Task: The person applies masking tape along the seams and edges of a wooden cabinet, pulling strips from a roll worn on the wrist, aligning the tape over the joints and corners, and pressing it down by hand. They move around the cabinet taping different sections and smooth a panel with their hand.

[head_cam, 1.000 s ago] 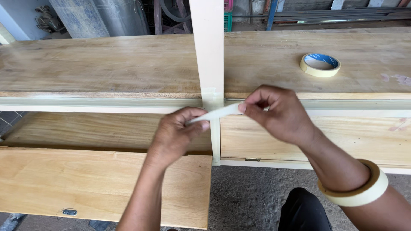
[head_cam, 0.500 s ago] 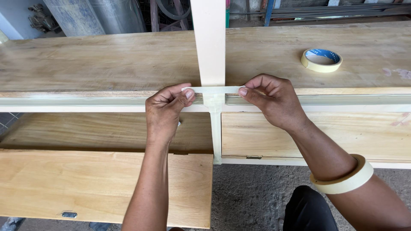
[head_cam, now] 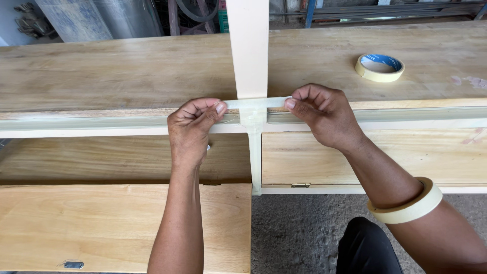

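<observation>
I see a short strip of masking tape [head_cam: 256,103] stretched level between the two hands, at the foot of the cream upright post [head_cam: 248,48] where it meets the front edge of the wooden cabinet top [head_cam: 127,76]. The left hand [head_cam: 192,129] pinches the strip's left end between thumb and forefinger; the right hand [head_cam: 324,114] pinches its right end the same way. The hands stand apart, one on each side of the post, each closed on the tape. The strip's middle lies against the post; I cannot tell how firmly it sticks. A roll of tape [head_cam: 408,203] sits like a bracelet on the right forearm, its far side hidden by the arm. A second roll [head_cam: 379,67] lies flat on the top, well apart from the right hand. The hinged wooden panel [head_cam: 101,228] below is cut off by the lower edge.
</observation>
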`<state>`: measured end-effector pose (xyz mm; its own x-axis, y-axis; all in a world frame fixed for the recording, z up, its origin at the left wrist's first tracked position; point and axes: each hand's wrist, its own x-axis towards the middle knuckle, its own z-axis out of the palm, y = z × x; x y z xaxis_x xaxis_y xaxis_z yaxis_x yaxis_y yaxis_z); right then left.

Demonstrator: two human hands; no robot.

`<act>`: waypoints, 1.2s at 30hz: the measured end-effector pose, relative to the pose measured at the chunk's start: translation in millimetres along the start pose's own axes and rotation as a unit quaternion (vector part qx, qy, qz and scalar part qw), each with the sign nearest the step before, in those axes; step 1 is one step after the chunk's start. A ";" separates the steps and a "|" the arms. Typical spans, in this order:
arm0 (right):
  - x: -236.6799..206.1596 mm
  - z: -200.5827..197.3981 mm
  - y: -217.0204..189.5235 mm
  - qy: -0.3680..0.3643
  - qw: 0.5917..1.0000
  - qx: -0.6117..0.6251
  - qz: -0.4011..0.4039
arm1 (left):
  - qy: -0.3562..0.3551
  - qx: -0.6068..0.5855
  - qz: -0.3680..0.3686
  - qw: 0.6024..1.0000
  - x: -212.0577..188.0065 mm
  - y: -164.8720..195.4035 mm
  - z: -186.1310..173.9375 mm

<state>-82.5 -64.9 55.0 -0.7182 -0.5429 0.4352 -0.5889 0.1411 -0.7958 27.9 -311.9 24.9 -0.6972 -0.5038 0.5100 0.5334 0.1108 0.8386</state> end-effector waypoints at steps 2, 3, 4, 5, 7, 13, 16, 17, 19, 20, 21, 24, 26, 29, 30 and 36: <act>0.8 -0.9 2.3 0.001 0.999 0.020 -0.025 | 0.006 -0.006 -0.001 1.000 1.0 -0.9 -0.5; 0.5 -0.9 3.9 0.000 0.999 0.030 -0.033 | 0.011 -0.008 -0.005 1.000 1.1 -1.6 -1.3; 0.0 -0.8 5.6 -0.006 0.998 0.045 -0.050 | 0.016 -0.009 -0.012 1.000 0.8 -2.3 -2.0; -0.4 -0.6 7.3 -0.011 0.996 0.060 -0.066 | 0.008 -0.029 -0.001 1.000 0.3 -3.2 -3.0; -2.6 0.1 10.2 -0.015 0.994 0.075 -0.079 | -0.010 -0.071 0.024 0.997 -0.6 -4.7 -4.6; -5.6 0.2 10.4 -0.005 0.996 0.036 -0.086 | -0.006 0.013 0.033 0.999 -3.9 -5.3 -4.1; -5.7 -0.8 8.1 -0.002 0.996 0.026 -0.089 | -0.001 0.040 0.025 0.999 -4.4 -3.0 -2.4; -5.6 -1.0 7.7 0.000 0.996 0.023 -0.085 | -0.003 0.039 0.028 0.999 -4.4 -2.3 -2.1; -5.9 -1.3 7.5 0.000 0.996 0.022 -0.088 | -0.008 0.036 0.032 0.999 -4.4 -1.2 -1.6; -6.1 -1.4 7.7 -0.002 0.995 0.025 -0.094 | -0.005 0.043 0.031 0.999 -4.5 -0.9 -1.5; -6.2 -1.3 8.2 -0.002 0.995 0.027 -0.101 | -0.002 0.050 0.031 0.998 -4.5 -1.0 -1.7; -6.6 -1.8 9.3 0.001 0.996 0.010 -0.094 | -0.001 0.064 0.033 0.997 -4.6 -2.4 -2.5; -6.3 -2.4 9.4 0.001 0.994 0.007 -0.106 | 0.002 0.074 0.027 0.997 -4.2 -3.8 -2.9; -4.3 -2.1 8.0 0.005 0.993 -0.011 -0.116 | 0.002 0.077 0.025 0.997 -2.5 -4.3 -1.8; -3.2 -2.0 6.9 0.007 0.993 -0.019 -0.120 | -0.006 0.068 0.041 0.997 -1.7 -3.4 -0.3; 12.7 8.2 -1.1 0.039 0.994 -0.099 -0.017 | 0.030 0.100 -0.018 0.994 3.1 11.4 15.2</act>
<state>-87.9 -78.7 58.0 -0.7191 -0.4851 0.4975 -0.6686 0.2881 -0.6855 24.6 -299.1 39.0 -0.6817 -0.5593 0.4716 0.3983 0.2569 0.8805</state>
